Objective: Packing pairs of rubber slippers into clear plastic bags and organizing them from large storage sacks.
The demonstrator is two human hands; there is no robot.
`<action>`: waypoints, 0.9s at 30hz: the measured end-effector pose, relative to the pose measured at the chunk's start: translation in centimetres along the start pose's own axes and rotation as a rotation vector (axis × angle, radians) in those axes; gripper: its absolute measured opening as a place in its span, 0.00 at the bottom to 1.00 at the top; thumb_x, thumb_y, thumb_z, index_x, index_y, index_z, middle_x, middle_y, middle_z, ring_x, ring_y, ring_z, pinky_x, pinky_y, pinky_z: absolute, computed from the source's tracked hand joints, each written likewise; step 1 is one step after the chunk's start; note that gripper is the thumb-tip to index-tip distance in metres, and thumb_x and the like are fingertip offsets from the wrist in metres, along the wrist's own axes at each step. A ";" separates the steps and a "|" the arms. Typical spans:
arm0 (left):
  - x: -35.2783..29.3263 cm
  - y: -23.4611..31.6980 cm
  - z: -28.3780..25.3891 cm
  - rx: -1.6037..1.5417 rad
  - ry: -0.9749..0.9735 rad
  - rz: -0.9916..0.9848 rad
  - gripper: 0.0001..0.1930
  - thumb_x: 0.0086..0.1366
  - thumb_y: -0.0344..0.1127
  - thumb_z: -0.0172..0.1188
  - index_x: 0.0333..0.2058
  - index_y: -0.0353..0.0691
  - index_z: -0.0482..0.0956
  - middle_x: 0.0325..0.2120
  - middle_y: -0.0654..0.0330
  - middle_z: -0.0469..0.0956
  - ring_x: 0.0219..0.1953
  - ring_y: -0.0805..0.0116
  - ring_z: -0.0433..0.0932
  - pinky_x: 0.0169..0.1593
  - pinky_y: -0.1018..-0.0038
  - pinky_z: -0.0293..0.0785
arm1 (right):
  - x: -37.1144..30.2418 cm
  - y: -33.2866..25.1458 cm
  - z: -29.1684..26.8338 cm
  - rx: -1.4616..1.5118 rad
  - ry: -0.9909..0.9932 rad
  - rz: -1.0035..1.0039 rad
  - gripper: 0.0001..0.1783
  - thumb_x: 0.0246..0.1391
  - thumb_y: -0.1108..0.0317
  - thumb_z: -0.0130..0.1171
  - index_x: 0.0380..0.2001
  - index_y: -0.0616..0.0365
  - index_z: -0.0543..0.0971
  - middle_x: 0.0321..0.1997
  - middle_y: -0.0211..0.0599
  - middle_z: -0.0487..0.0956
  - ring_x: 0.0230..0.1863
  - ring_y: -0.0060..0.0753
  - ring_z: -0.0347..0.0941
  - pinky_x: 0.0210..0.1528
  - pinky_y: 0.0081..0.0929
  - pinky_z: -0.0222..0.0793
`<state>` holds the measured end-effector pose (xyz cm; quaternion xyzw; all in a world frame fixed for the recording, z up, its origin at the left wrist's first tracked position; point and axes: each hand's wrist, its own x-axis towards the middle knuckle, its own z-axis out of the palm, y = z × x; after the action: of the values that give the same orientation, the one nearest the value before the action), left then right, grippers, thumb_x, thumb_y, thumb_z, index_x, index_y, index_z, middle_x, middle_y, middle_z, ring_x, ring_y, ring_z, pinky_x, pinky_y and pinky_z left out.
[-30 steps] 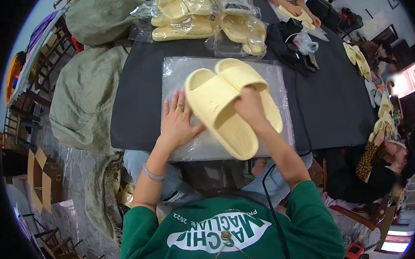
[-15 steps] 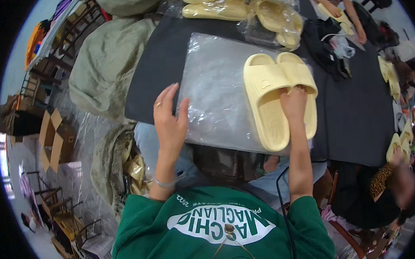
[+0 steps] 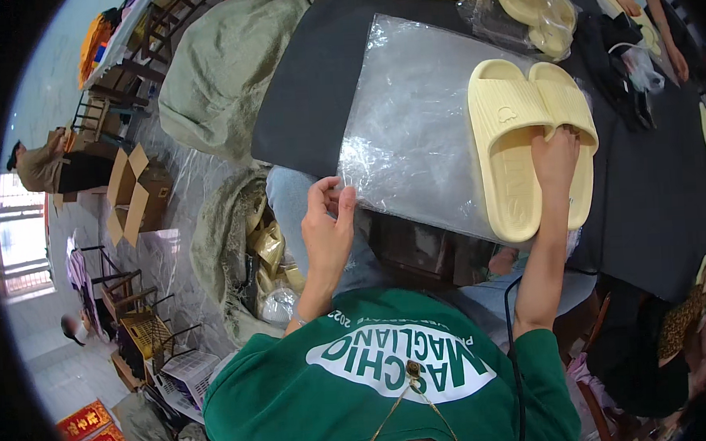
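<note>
A pair of pale yellow slide slippers lies side by side over the right part of a clear plastic bag, toes pointing away from me. My right hand grips the pair, its fingers reaching under the straps where the two slippers meet; the fingertips are hidden there. At the bag's near left corner is my left hand, its fingers curled and the thumb drawn toward them on the bag's edge. The bag lies flat on the dark table.
Bagged yellow slippers sit at the table's far side. A black item with a clear wrapper lies right of the slippers. Grey-green sacks and an open cardboard box stand to the left. Another person's arms show at far right.
My left hand has come down to the bag's near corner and its fingers have curled in. My right hand still holds the slippers. The whole view has shifted, showing more on the left.
</note>
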<state>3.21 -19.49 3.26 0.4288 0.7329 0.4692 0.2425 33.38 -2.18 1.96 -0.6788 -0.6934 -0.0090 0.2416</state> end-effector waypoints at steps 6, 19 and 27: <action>0.6 -0.5 -0.5 -0.187 -0.028 -0.115 0.15 0.64 0.34 0.57 0.45 0.33 0.68 0.27 0.62 0.77 0.25 0.79 0.72 0.28 0.83 0.68 | -0.2 -0.2 -0.3 0.004 0.021 0.000 0.23 0.48 0.66 0.55 0.45 0.73 0.72 0.50 0.59 0.72 0.55 0.58 0.64 0.63 0.43 0.52; 2.2 -1.1 -1.7 0.081 -0.074 -0.040 0.16 0.59 0.29 0.61 0.45 0.35 0.72 0.29 0.61 0.74 0.32 0.74 0.73 0.37 0.80 0.69 | -0.1 0.2 0.4 -0.069 0.059 -0.028 0.22 0.50 0.60 0.54 0.42 0.70 0.75 0.46 0.53 0.76 0.53 0.50 0.68 0.65 0.44 0.50; 6.5 7.2 0.1 0.300 -0.094 0.693 0.16 0.57 0.29 0.61 0.45 0.38 0.74 0.41 0.52 0.75 0.43 0.53 0.73 0.46 0.66 0.69 | -0.1 0.2 0.3 -0.063 0.079 -0.028 0.22 0.50 0.60 0.53 0.39 0.73 0.76 0.44 0.57 0.76 0.51 0.51 0.69 0.64 0.43 0.51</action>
<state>2.80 -12.49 9.98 0.7029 0.5933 0.3906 0.0372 33.47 -2.16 1.61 -0.6753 -0.6923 -0.0611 0.2470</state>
